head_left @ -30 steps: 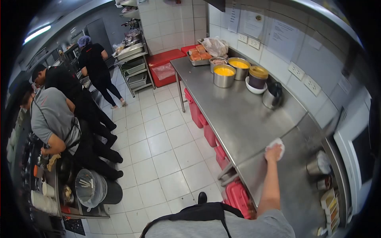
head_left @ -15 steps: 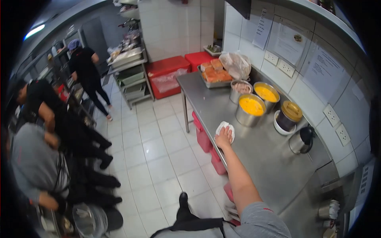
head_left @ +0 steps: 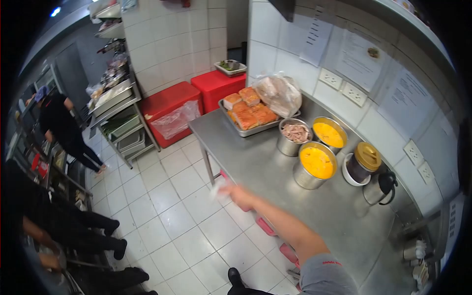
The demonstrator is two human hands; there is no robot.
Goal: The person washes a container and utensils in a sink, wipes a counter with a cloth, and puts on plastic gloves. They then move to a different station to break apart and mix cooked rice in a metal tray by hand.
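Observation:
My right hand (head_left: 239, 196) reaches past the front edge of the steel table (head_left: 255, 152), over the tiled floor. It is closed on a white cloth (head_left: 219, 189), which is smeared by motion. Nearest on the tabletop stands a metal pot of yellow liquid (head_left: 315, 167). Close behind it are a second pot of yellow liquid (head_left: 330, 133) and a pot of chopped pale meat (head_left: 294, 135). At the table's far end, a metal tray (head_left: 253, 129) carries orange-topped bread (head_left: 251, 113), with a plastic bag of bread (head_left: 278, 96) beside it. My left hand is out of view.
A dark jar with a yellow lid (head_left: 367, 156) sits in a white bowl, near a steel jug (head_left: 379, 189). Red bins (head_left: 169, 101) stand past the table. Pink containers (head_left: 266, 226) are below its edge. Co-workers work at the left, one person (head_left: 56, 120) farther off.
My right hand has lifted off the tabletop with the white cloth and moved left, out beyond the table edge. The view has also shifted.

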